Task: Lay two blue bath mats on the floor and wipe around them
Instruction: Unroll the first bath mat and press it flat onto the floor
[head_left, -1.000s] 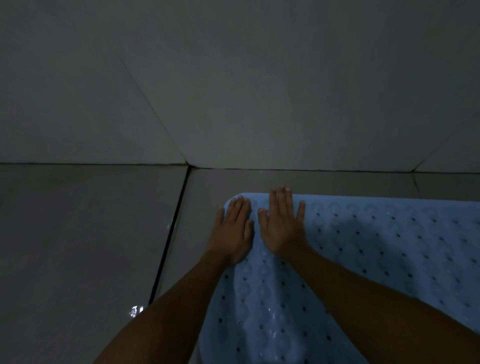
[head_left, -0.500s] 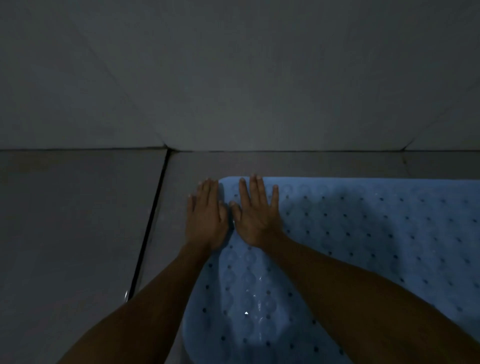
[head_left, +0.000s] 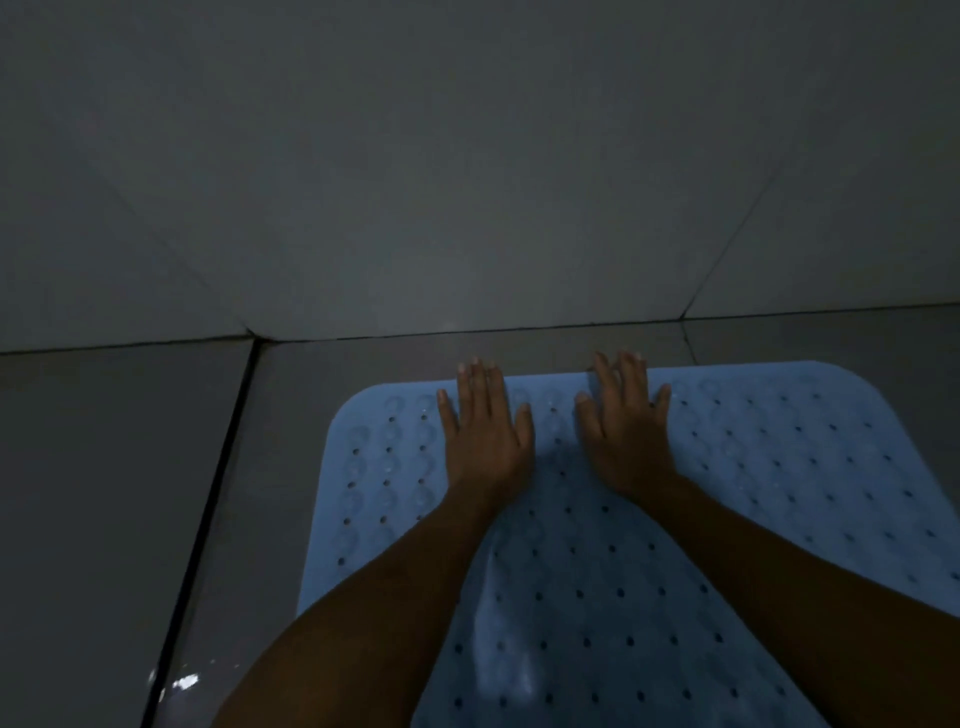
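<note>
Dim tiled floor (head_left: 130, 493), blue mat (head_left: 753, 493) at the wall edge. Left hand (head_left: 485, 441) and right hand (head_left: 626, 439) flat, grip open, holding nothing. Likely trouble: far edge lifting where suction fails, maybe on wet tile

Two bare forearms show, neither covered by a sleeve as far as the bottom edge of the view. The left hand (head_left: 485, 441) and right hand (head_left: 626, 436) wear no gloves. No ring, watch or band can be made out in the dim light. Fingernails look short and unpainted
</note>
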